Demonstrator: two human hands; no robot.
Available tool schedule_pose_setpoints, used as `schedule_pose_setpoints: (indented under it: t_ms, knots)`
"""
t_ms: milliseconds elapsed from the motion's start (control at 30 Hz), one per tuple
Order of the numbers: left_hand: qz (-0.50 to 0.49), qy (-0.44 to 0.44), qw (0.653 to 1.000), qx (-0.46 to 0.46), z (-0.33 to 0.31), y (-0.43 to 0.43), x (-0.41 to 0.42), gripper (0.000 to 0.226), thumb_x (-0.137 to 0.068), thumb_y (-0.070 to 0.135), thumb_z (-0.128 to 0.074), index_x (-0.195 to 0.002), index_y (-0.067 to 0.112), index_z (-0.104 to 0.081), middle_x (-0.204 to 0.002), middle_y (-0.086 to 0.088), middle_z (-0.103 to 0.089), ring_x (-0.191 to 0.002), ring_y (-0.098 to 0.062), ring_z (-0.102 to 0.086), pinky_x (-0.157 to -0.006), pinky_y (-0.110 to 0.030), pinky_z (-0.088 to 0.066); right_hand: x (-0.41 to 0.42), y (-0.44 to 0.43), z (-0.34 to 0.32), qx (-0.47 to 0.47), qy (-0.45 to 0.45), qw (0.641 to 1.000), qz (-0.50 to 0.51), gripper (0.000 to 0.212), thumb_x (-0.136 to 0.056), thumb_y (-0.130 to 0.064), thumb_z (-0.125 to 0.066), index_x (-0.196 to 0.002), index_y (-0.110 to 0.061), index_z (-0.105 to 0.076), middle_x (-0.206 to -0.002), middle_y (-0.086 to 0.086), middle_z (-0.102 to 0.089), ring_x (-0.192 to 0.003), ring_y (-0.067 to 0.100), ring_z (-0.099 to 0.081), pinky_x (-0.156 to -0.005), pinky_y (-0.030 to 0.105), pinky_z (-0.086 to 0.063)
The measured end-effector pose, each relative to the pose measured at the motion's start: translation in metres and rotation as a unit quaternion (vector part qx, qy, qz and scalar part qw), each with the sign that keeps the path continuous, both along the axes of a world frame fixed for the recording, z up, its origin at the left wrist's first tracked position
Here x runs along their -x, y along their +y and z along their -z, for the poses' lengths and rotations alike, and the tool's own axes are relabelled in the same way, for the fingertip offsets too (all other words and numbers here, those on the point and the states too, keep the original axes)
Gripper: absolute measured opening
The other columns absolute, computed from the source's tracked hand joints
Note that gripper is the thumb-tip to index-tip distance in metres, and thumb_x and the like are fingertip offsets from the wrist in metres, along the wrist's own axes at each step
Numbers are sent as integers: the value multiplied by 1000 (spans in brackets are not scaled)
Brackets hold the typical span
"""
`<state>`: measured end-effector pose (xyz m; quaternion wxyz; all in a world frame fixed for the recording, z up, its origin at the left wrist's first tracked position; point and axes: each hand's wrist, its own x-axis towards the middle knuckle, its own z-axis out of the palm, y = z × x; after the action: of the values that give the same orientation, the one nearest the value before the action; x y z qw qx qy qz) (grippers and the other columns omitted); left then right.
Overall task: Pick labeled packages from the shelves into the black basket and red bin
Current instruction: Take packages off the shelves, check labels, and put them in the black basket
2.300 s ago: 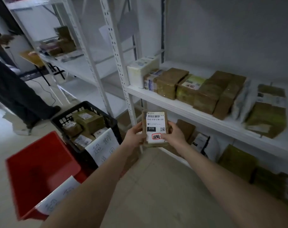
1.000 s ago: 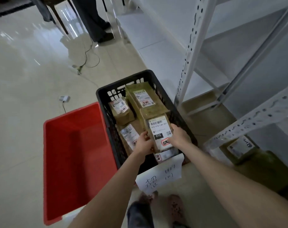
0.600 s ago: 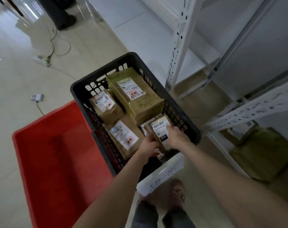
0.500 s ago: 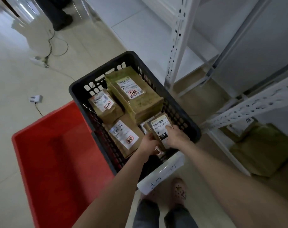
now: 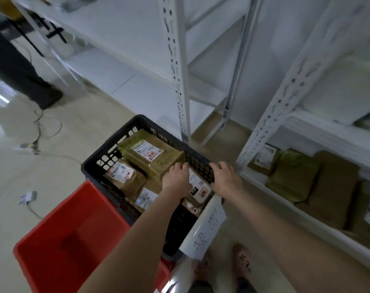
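The black basket stands on the floor and holds several brown labeled packages. The small package marked 010 lies at the basket's near right corner, on top of another package. My left hand lies along its left edge with fingers stretched forward, touching the large package. My right hand is at its right edge, fingers straight over the basket's right rim. Neither hand curls round the package. The red bin sits at the lower left, touching the basket; nothing is visible inside it.
White metal shelving rises just behind and right of the basket. Its bottom shelf at right holds more brown packages. A paper sign hangs on the basket's near side. A person's leg and cables are at far left.
I carried the 010 package from the shelf down into the basket. In the last half second it has settled flat in the corner, and my fingers have straightened off it.
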<state>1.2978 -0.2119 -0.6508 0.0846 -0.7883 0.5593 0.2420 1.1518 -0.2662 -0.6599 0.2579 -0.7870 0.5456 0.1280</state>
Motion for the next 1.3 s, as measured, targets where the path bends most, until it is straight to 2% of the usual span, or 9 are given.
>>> schedule_pose_setpoints:
  t_ms: [133, 233, 433, 600, 800, 933, 1067, 1167, 1300]
  knots:
    - [87, -9, 996, 32, -29, -23, 47, 70, -83, 28, -67, -142, 16, -31, -141, -10, -38, -128, -28, -40, -96, -41, -46, 44, 8, -35, 64, 6, 996, 69, 69, -86, -25, -64, -145, -27, -29, -145, 4, -33, -128, 26, -37, -98, 39, -42]
    - [173, -28, 983, 54, -48, -33, 95, 59, -84, 30, -64, -135, 14, -38, -135, -10, -42, -123, -28, -43, -92, -40, -47, 90, 17, -58, 83, 10, 990, 117, 65, -87, -21, -61, -145, -26, -30, -146, 4, -33, -131, 27, -34, -99, 41, -43]
    - [307, -34, 945, 109, -85, -31, 207, 65, -84, 31, -65, -138, 15, -32, -137, -9, -38, -127, -27, -40, -93, -41, -46, 206, 48, -104, 121, 16, 971, 207, 65, -87, -25, -62, -144, -23, -30, -144, 7, -31, -131, 30, -32, -102, 42, -38]
    - [379, -46, 912, 151, -118, -1, 316, 60, -82, 18, -61, -137, 15, -35, -139, -9, -38, -128, -28, -40, -98, -43, -43, 309, 99, -132, 158, 20, 948, 275, 59, -90, -24, -54, -144, -22, -30, -148, 9, -28, -132, 31, -31, -103, 43, -36]
    - [443, -31, 875, 194, -159, 64, 453, 63, -85, 19, -59, -141, 15, -32, -140, -9, -36, -127, -27, -39, -94, -39, -43, 439, 179, -171, 208, 28, 921, 330, 48, -91, -23, -52, -137, -20, -37, -140, 10, -36, -127, 31, -36, -98, 41, -40]
    - [471, -9, 854, 220, -190, 102, 538, 66, -87, 29, -61, -143, 14, -28, -143, -8, -33, -128, -26, -37, -94, -38, -43, 518, 223, -198, 227, 41, 904, 359, 52, -92, -24, -51, -140, -19, -32, -142, 10, -34, -128, 30, -35, -100, 41, -39]
    - [497, 25, 834, 236, -212, 127, 609, 68, -88, 24, -60, -145, 15, -25, -148, -8, -27, -134, -27, -31, -102, -42, -41, 584, 252, -217, 251, 39, 885, 390, 54, -91, -22, -52, -142, -18, -32, -145, 9, -33, -131, 29, -33, -102, 40, -38]
    - [507, 40, 819, 266, -222, 132, 652, 66, -90, 25, -55, -147, 16, -23, -149, -7, -27, -134, -26, -32, -100, -40, -40, 625, 259, -222, 248, 25, 873, 420, 57, -91, -24, -54, -142, -21, -30, -146, 7, -30, -132, 29, -32, -103, 42, -37]
    - [460, 106, 826, 307, -230, 121, 702, 55, -92, 23, -50, -143, 17, -31, -143, -6, -36, -127, -25, -40, -94, -39, -44, 676, 248, -220, 262, -2, 855, 448, 56, -91, -28, -55, -141, -22, -30, -142, 7, -34, -127, 28, -35, -102, 42, -39]
